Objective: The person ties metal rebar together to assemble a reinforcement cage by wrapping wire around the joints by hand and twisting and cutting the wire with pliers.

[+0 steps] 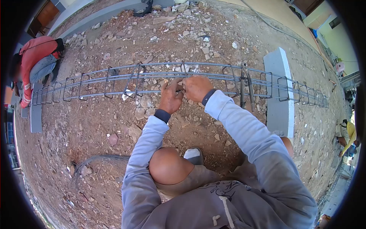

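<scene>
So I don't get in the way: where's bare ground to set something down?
Open but stony: the dirt between the grey block and wire bundle, and the patch right of the white block, nearer than the steel cage. Crowded: mid-cage, where left grip and right grip meet.

Ground (190,129): brown earth, stony. Pale stones (140,113) just left of the left hand (171,95); rubble beyond both hands. Wire bundle (103,156) farther left, nearer the body. Grey slab (280,118) right of the right hand (197,87), second slab (36,120) far left; cage (126,77) lies across both.
</scene>
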The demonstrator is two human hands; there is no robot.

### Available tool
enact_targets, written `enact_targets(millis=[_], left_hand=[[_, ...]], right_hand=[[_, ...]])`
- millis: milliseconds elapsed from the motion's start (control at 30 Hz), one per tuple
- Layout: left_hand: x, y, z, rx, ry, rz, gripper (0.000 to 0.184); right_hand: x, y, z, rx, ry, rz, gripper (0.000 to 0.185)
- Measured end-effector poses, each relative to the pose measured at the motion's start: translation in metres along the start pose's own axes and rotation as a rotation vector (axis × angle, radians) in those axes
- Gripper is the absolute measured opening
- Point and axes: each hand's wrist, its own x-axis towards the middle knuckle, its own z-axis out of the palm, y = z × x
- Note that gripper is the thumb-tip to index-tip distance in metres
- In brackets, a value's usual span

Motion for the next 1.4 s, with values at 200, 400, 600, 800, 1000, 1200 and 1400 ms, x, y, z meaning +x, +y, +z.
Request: enact_targets(millis=[200,400,600,800,1000,1200,1400], left_hand=[[0.0,-0.003,0.002,0.01,0.039,0.014,0.04],[0.001,-0.001,0.005,0.013,0.021,-0.015,0.029],[-0.001,0.004,0.004,0.019,0.043,-0.01,0.02],[0.002,-0.002,0.006,-0.043,0.045,-0.017,0.018],[0.005,-0.001,0.009,-0.109,0.096,-0.047,0.016],[0.0,0.007,0.003,-0.434,0.395,-0.184,0.024],[-0.012,0.004,-0.015,-0.273,-0.021,-0.458,0.037]], right_hand=[[0.0,0.007,-0.007,-0.036,-0.087,0.257,0.025],[-0.028,0.0,0.004,0.047,-0.197,0.391,0.025],[-0.039,-0.01,0.055,0.333,-0.127,0.293,0.029],[-0.068,0.003,0.011,0.466,-0.08,0.397,0.039],[-0.116,0.105,-0.013,-0.227,0.373,0.726,0.058],[-0.123,0.132,-0.008,-0.07,0.165,0.718,0.09],[-0.119,0.14,-0.03,-0.033,0.108,0.568,0.084]])
